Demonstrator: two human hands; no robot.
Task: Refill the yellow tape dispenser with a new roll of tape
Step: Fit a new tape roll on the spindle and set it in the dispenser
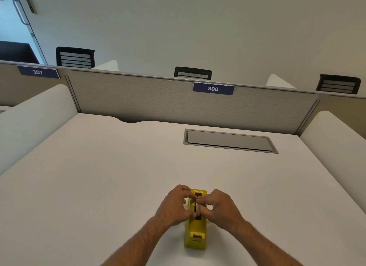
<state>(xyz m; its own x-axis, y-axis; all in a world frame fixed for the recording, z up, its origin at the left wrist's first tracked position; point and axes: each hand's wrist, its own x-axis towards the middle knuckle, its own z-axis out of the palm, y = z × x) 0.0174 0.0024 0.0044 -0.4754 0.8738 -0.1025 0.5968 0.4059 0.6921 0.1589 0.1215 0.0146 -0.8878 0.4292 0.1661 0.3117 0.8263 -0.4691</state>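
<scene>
- both my hands are bunched up over the middle of the yellow tape dispenser, which sits on the white desk right in front of me, close to the near edge
- my left hand has its fingers curled in on the left side of the slot, and my right hand does the same from the right. between them they're pinching a pale roll of tape standing on edge in the well
- can't tell whether the roll is seated on its hub or just hovering in the slot, my fingertips cover that bit
- what could go wrong, my guess: if the roll goes in crooked it'll jam against the sides of the well, since the slot looks narrow and i'm working half blind
- also could drop it in facing the wrong way so the tape feeds off the wrong side. can't see the loose end from here at all
- pushing down off-centre might tip or skid the dispenser, since neither hand is bracing the base
- looks-wise it's a chunky mustard-yellow plastic block, long axis pointing away from me, dark slot in the top, a lighter tab piece on the near end
</scene>
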